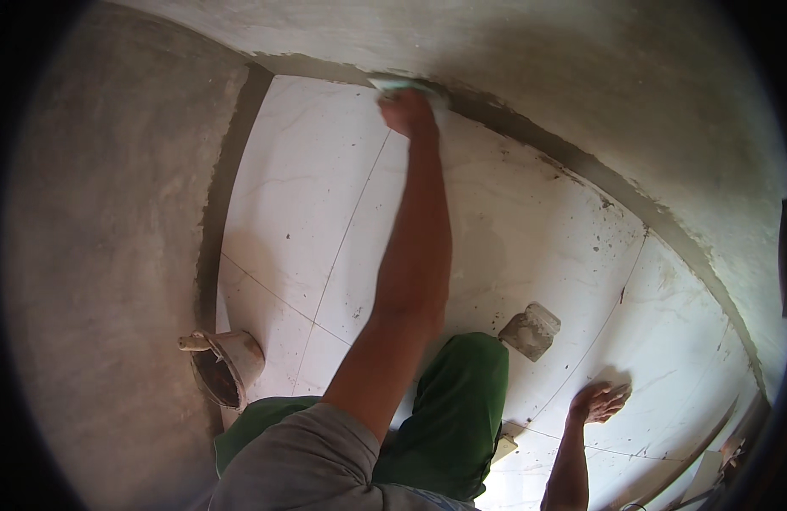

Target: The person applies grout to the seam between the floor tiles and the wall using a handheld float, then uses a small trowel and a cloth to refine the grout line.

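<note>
Pale green sponge (399, 84) against tile-wall joint

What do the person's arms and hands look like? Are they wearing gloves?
No gloves: both hands are bare. The left hand ends a long bare forearm coming from a short grey sleeve at the shoulder. The right hand and its forearm are bare too; no watch or rings show.

Floor tiles (513, 213): glossy, smooth, pale marbled ceramic, mortar-speckled. Walls (95, 255): rough matt grey cement render. Bucket (232, 366): dull, mortar-crusted. Trousers (457, 409): green cloth.
</note>
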The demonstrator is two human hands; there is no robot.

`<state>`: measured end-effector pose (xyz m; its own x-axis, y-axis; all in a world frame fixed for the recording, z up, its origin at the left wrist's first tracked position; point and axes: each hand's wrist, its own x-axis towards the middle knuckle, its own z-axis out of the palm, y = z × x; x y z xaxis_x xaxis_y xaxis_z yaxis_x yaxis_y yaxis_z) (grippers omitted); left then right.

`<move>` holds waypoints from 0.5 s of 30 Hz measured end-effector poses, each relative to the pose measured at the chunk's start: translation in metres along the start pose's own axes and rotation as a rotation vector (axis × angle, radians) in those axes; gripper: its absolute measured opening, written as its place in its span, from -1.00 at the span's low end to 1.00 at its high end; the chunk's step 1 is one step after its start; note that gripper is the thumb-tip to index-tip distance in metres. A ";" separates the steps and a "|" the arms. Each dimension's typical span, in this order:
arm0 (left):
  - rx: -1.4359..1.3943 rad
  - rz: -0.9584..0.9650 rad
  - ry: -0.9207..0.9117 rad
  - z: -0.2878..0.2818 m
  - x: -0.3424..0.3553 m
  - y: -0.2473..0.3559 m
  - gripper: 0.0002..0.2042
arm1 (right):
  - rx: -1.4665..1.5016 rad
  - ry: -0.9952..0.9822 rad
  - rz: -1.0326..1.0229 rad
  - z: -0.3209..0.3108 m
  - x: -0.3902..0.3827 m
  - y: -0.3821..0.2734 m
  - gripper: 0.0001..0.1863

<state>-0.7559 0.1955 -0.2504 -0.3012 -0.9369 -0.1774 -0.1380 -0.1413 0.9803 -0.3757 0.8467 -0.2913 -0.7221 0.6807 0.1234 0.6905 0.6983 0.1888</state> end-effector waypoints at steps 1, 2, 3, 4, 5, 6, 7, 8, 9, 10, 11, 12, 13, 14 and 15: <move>0.099 0.153 0.065 0.005 -0.013 -0.014 -0.61 | 0.011 -0.003 -0.010 0.003 -0.001 -0.003 -0.26; 0.200 0.296 0.132 0.012 -0.042 -0.030 -0.58 | 0.023 -0.006 -0.018 0.002 -0.001 -0.002 -0.26; 0.188 0.280 0.110 0.031 -0.085 -0.029 -0.58 | 0.017 0.008 0.006 -0.002 0.002 0.005 -0.26; 0.176 0.297 0.063 0.053 -0.136 -0.004 -0.57 | 0.009 0.028 0.041 -0.001 0.005 0.011 -0.26; 0.170 0.324 0.035 0.064 -0.161 0.015 -0.57 | 0.012 0.002 0.085 0.001 0.008 0.016 -0.26; 0.237 0.469 0.224 0.062 -0.128 0.013 -0.56 | 0.017 -0.044 0.095 0.002 0.007 0.019 -0.27; 0.196 0.508 0.279 0.051 -0.082 0.012 -0.56 | 0.023 -0.004 0.058 -0.003 0.003 0.015 -0.27; 0.161 0.555 0.340 0.035 -0.033 0.014 -0.56 | 0.039 0.032 0.017 -0.008 -0.001 0.002 -0.28; 0.174 0.406 0.247 0.014 0.008 0.025 -0.56 | 0.028 -0.004 0.046 -0.014 -0.001 -0.005 -0.30; 0.076 0.297 0.173 -0.009 0.050 0.032 -0.58 | 0.031 -0.014 0.047 -0.012 -0.001 -0.009 -0.30; -0.100 0.009 0.065 0.009 0.014 0.045 -0.61 | -0.013 0.010 0.084 -0.011 0.002 0.006 -0.30; -0.098 0.015 0.059 0.011 0.014 0.042 -0.61 | -0.010 0.006 0.076 -0.009 0.003 0.002 -0.29; 0.054 0.039 0.088 0.011 0.018 0.030 -0.63 | -0.012 -0.043 0.095 -0.013 0.002 -0.004 -0.28; 0.206 0.063 0.117 0.009 0.022 0.018 -0.65 | -0.010 -0.049 0.094 -0.013 0.000 -0.008 -0.28; 0.247 0.094 0.166 0.026 -0.012 -0.006 -0.68 | -0.001 -0.030 0.086 -0.012 0.001 -0.003 -0.28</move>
<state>-0.7765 0.2155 -0.2564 -0.1680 -0.9845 -0.0501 -0.3476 0.0116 0.9376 -0.3794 0.8426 -0.2800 -0.6584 0.7446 0.1102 0.7500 0.6365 0.1801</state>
